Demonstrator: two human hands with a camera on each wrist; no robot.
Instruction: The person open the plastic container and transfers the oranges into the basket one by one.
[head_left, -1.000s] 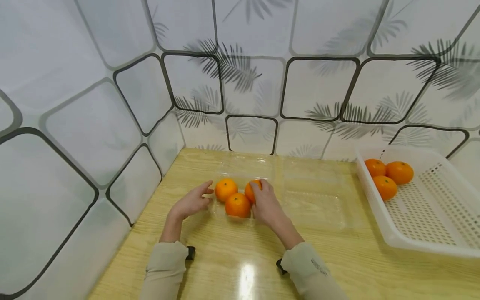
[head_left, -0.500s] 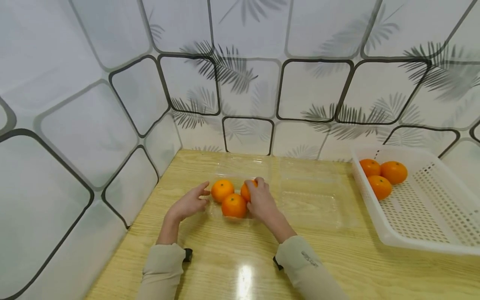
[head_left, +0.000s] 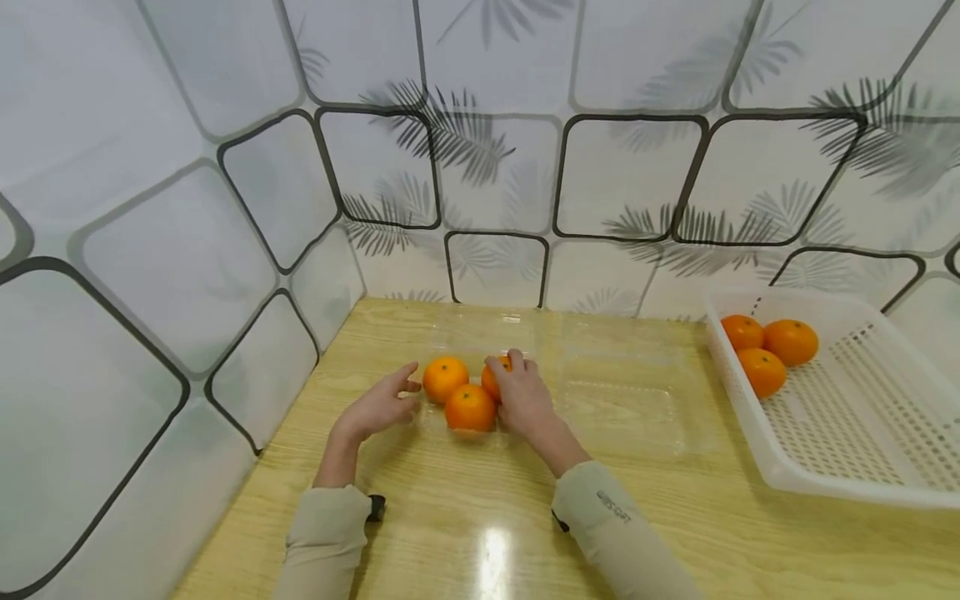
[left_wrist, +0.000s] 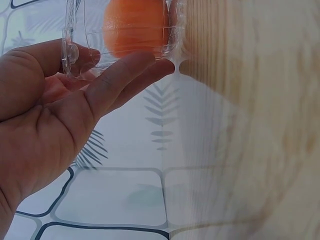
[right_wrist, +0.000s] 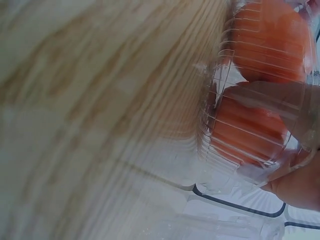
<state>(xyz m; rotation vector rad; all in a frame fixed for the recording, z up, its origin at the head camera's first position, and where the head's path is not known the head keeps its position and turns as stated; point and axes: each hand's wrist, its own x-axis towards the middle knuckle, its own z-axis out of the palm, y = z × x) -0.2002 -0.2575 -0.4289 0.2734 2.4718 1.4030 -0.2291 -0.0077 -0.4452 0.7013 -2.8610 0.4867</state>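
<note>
In the head view, three orange mandarins sit close together in a clear plastic box [head_left: 437, 429] on the table. My right hand [head_left: 527, 400] grips the back right mandarin [head_left: 491, 385] from above, its fingers over the fruit. The left mandarin [head_left: 446, 380] and the front mandarin [head_left: 470, 408] lie beside it. My left hand [head_left: 377, 410] is at the box's left side. In the left wrist view, digits of that hand [left_wrist: 55, 100] pinch the clear wall, with a mandarin [left_wrist: 135, 27] behind it. Through the plastic, the right wrist view shows fingers [right_wrist: 280, 102] between two mandarins.
Another clear plastic box [head_left: 626, 417] stands just right of the first. A white perforated basket [head_left: 780, 467] at the far right holds three mandarins [head_left: 763, 372]. Patterned wall covering [head_left: 487, 200] rises behind and to the left of the wooden table [head_left: 450, 517].
The view has shifted slightly. My right hand has stayed on the back right mandarin, its fingers shifting a little, and my left hand has kept its place at the box's side.
</note>
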